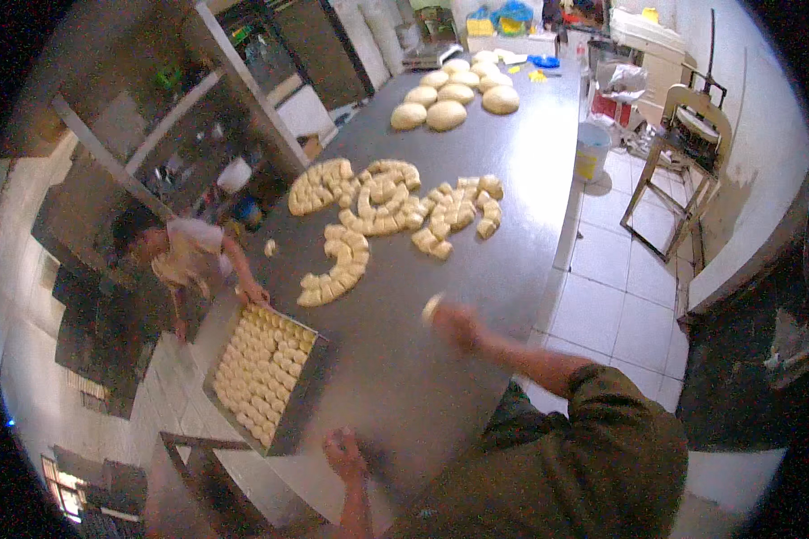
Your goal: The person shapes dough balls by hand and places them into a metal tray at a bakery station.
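Dough piece [432, 309], small and pale, juts from the fingertip side of the right hand [459, 327], toward the person's left, over the near part of the table [521, 189]. The fingers look clamped on it, though motion blur hides their exact set and which way its long axis points. The left hand [344, 455] is low over the table, near the tray's closest corner, fingers curled; whether anything is inside, I cannot tell.

Farther up and left of the right hand, the nearer of the two to them, sit the cut dough pieces [333, 269]: soft, matte, blocky segments in curved rows, the closest bent like a C. The shallow metal tray [300, 390] stands nearer the left hand, its long axis slanting down toward the lower left, packed with smooth dough rounds [259, 377] in close rows. A co-worker's hand [257, 295] is at its far end.

Beyond the cut rows rest large dough balls [446, 115], plump and smooth-skinned, on the dark, faintly glossy tabletop. To the right are a pale bucket [592, 154], glazed white floor tiles [589, 296] and a press on a metal-legged stand [697, 130].
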Demonstrator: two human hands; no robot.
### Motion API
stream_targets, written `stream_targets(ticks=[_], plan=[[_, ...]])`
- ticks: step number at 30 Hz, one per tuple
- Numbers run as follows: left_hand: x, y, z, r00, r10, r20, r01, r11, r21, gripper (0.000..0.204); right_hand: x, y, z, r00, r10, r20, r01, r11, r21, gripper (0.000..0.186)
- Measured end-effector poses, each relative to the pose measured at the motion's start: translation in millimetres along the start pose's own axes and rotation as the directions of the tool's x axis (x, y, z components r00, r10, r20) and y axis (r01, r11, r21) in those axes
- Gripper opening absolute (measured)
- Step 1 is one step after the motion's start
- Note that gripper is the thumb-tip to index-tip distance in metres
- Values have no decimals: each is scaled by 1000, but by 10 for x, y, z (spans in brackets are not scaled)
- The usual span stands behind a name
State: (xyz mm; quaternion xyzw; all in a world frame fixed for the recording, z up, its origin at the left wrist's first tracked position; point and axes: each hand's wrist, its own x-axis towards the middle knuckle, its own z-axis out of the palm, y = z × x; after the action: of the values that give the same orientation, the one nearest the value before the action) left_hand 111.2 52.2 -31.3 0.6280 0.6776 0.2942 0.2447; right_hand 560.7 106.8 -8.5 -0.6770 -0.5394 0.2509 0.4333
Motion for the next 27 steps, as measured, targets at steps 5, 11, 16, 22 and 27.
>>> stream_targets(ticks=[5, 11, 16, 22, 27], plan=[[255, 276, 536, 956, -219, -193, 110, 883, -457, 45, -1011, -1108, 1125, 697, -136, 704, 328, 933, -145, 27], [-1305, -320, -532, 897, 313, 312, -414, 843, 344, 45, -1047, -815, -85, 759, -81, 645, 411, 829, -380, 35], [-651, 182, -181, 929, 365, -57, -331, 891, 310, 42, -555, -167, 337, 881, -235, 411, 460, 629, -626, 48], [-1373, 3, -176, 822, 253, 510, -475, 799, 369, 27, -1309, -212, 536, 570, -527, 631, 773, 605, -193, 40], [-443, -327, -152, 842, 535, -70, -369, 666, 648, 18, 166, -501, 604, 834, -282, 474, 500, 750, -433, 30]])
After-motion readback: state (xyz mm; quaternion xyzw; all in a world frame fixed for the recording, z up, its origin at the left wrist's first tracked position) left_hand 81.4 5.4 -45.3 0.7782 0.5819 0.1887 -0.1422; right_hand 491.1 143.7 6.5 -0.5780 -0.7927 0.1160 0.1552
